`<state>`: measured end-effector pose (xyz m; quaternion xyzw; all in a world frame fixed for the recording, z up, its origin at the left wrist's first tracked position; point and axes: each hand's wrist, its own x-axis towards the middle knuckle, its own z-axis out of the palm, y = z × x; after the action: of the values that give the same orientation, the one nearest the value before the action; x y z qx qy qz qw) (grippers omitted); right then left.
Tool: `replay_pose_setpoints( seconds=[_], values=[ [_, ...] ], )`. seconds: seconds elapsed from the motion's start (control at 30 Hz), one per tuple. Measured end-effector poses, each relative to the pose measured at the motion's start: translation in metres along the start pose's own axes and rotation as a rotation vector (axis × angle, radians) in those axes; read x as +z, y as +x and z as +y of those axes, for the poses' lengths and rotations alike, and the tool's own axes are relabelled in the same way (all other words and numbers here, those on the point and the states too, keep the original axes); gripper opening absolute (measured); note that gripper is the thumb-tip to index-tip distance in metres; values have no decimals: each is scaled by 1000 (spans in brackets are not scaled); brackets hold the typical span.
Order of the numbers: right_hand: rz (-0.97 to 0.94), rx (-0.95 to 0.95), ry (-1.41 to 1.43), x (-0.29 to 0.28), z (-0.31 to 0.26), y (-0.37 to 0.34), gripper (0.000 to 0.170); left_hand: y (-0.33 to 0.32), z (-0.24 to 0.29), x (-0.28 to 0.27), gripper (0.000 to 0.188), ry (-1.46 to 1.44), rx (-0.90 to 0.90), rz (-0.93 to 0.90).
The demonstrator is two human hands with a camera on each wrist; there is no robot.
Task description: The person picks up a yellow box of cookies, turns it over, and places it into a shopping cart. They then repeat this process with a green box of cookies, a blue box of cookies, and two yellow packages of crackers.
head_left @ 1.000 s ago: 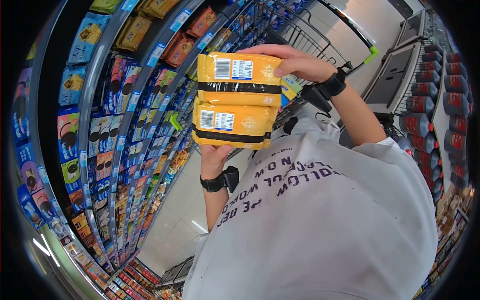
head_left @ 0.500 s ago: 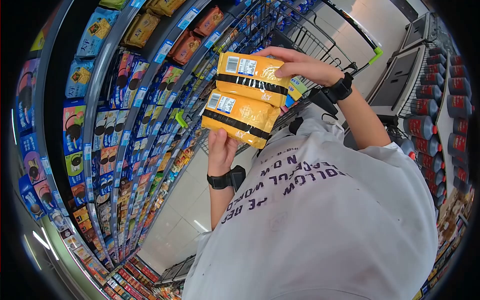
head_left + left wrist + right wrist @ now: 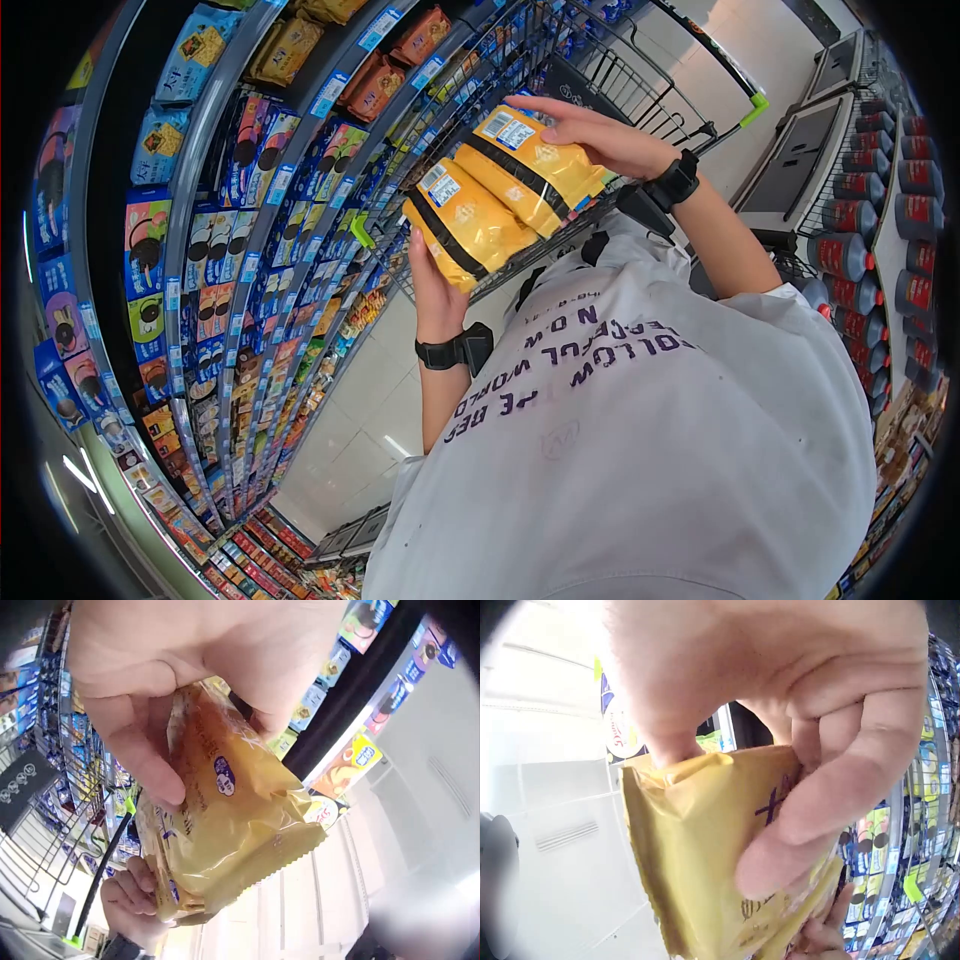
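Observation:
Two yellow snack packets [image 3: 462, 228], each with a black band and a barcode label, are held side by side and slanted in the head view. My left hand [image 3: 432, 285] grips the near left packet at its edge, the thumb along its side. My right hand [image 3: 610, 140] grips the other packet [image 3: 535, 165], thumb on its labelled face. In the left wrist view, my left fingers [image 3: 154, 765] lie over a glossy yellow wrapper [image 3: 240, 832] with a crimped end. In the right wrist view, my right fingers [image 3: 810, 802] curl over the packet's face.
A wire shopping cart [image 3: 640, 75] with green handle ends stands just beyond the packets. Shelves of blue biscuit boxes [image 3: 145, 250] and bagged biscuits [image 3: 290, 50] run along the left. Large dark bottles with red labels [image 3: 840, 255] line the right.
The packets have turned from nearly level, one above the other, to a slant, side by side, and shifted rightward. Both hands have moved with them, still gripping.

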<state>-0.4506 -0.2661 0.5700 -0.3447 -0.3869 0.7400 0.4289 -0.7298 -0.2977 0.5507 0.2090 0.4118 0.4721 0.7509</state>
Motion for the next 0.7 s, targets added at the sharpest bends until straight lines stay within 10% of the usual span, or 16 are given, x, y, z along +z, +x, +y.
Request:
replay_pose_setpoints(
  seconds=[0.33,0.7],
  values=[
    [47,302,-259,-2,-2,3,57,25,-12,-31,54,-487,-480,-178],
    [121,-10,-611,0,27,14,72,18,-1,9,59,-280,-267,-71]
  ],
)
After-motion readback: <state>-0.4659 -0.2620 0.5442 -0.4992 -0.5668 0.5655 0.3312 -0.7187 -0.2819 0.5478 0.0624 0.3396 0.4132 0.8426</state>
